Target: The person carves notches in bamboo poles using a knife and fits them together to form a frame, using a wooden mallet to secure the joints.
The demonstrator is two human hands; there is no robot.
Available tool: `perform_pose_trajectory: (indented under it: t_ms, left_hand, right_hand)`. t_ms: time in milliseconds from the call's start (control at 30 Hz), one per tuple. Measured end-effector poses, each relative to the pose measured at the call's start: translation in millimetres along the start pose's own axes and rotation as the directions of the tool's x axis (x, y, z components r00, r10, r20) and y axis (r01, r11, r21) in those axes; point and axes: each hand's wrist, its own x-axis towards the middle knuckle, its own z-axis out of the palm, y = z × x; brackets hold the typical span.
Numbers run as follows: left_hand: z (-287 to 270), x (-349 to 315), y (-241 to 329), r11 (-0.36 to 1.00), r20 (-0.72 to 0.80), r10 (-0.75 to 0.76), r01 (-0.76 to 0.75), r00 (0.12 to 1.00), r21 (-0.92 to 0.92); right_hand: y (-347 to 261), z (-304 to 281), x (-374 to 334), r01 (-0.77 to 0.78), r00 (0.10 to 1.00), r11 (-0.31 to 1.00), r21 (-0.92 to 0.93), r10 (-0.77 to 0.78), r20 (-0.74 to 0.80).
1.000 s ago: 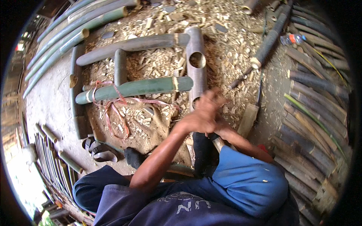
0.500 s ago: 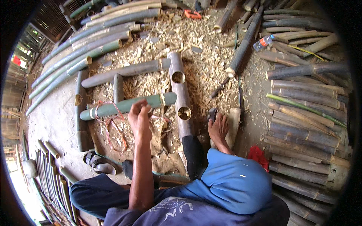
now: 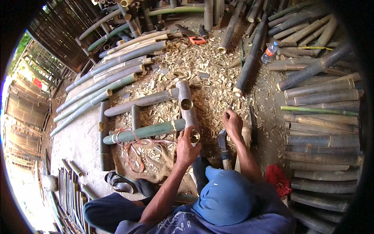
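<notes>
I sit on the ground facing a grey bamboo pole (image 3: pixel 187 102) with two round holes cut in it. My left hand (image 3: pixel 186 147) grips its near end, right beside the nearer hole (image 3: pixel 194 136). A green bamboo pole (image 3: pixel 144 132) is slotted crosswise into that grey pole. My right hand (image 3: pixel 233 123) is down on the wood chips to the right, fingers bent; whether it holds anything is hidden. A machete (image 3: pixel 223 145) lies just below it, next to a pale wooden block (image 3: pixel 246 134).
Long bamboo poles are stacked at the right (image 3: pixel 323 128), at the left (image 3: pixel 101 85) and at the far end. Wood chips (image 3: pixel 210 78) cover the ground. A plastic bottle (image 3: pixel 269 52), an orange-handled saw (image 3: pixel 194 38), a sandal (image 3: pixel 119 182), a red cloth (image 3: pixel 278 178) and pink string (image 3: pixel 130 146) lie about.
My left hand has moved right, from the green pole to the grey pole's near end. My right hand has shifted a little farther out onto the chips. The view has tilted.
</notes>
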Motion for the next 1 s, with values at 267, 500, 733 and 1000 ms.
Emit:
perform_pose_trajectory:
  t_ms: [267, 500, 733, 1000]
  left_hand:
    - [20.5, 39.8, 25.6, 0.899, 0.251, 0.436, -0.433, 0.864, -0.072]
    - [-54.8, 53.5, -5.2, 0.596, -0.159, -0.159, -0.034, 0.974, -0.802]
    - [-39.7, 50.1, -84.2, 0.168, -0.193, -0.509, -0.123, 0.839, -0.978]
    - [-12.3, 63.0, -113.3, -0.116, -0.083, -0.704, -0.230, 0.705, -0.966]
  right_hand:
    - [-106.2, -113.1, -86.2, 0.048, 0.925, 0.756, 0.653, -0.281, 0.257]
    - [124.9, -81.9, -128.9, -0.273, 0.908, 0.797, -0.539, 0.399, 0.130]
    - [77.6, -60.8, -161.3, -0.586, 0.689, 0.764, -0.271, 0.646, 0.330]
    - [-26.8, -124.8, -64.9, -0.367, 0.863, 0.867, 0.338, 0.181, 0.472]
